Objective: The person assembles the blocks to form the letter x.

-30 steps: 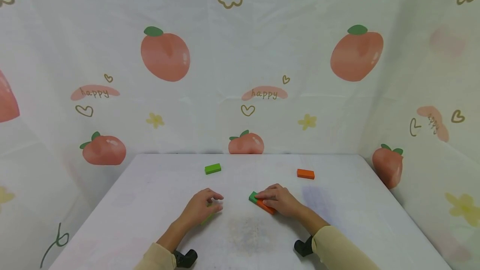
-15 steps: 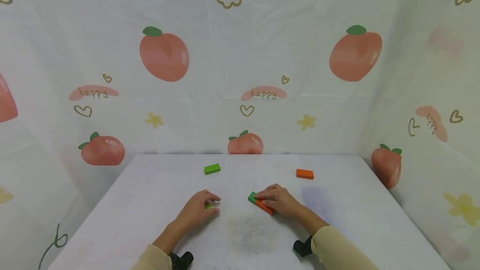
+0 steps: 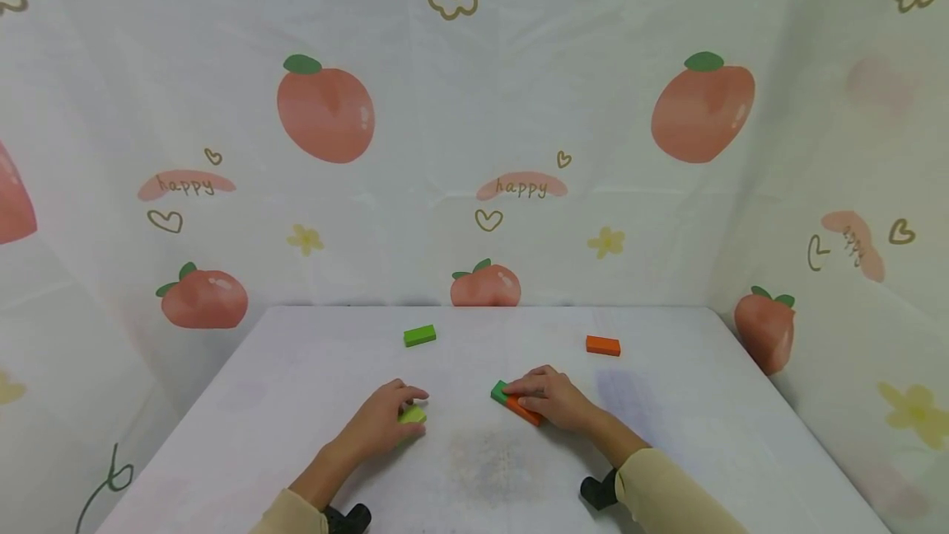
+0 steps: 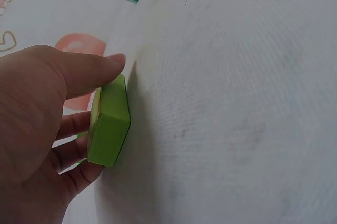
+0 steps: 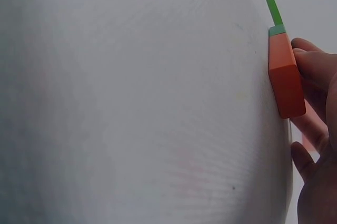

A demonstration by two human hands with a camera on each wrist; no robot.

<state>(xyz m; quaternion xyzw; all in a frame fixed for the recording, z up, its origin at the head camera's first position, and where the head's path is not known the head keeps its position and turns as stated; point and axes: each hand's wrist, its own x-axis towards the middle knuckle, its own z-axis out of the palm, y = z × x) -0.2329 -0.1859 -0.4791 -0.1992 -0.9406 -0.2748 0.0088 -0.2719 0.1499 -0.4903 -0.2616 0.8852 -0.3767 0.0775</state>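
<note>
My left hand (image 3: pixel 378 420) holds a light green block (image 4: pixel 109 121) between thumb and fingers, over the left middle of the table. In the left wrist view, the thumb lies along one end of this block and the fingers are partly hidden behind it. My right hand (image 3: pixel 559 399) grips an orange block (image 5: pixel 286 74), its fingertips on the block's far side. A darker green block (image 3: pixel 500 391) touches the orange block's far end, the two forming a slanted line on the table. Part of the orange block is covered by the fingers in the head view.
Farther back on the white table (image 3: pixel 334 353) lie a bright green block (image 3: pixel 419 335) on the left and another orange block (image 3: pixel 603 346) on the right. A printed cloth (image 3: pixel 415 105) hangs behind the table's back edge.
My left hand has drawn slightly left and toward me. The light green block has turned in its fingers and shows more in the gap. My right hand has stayed on the orange block.
</note>
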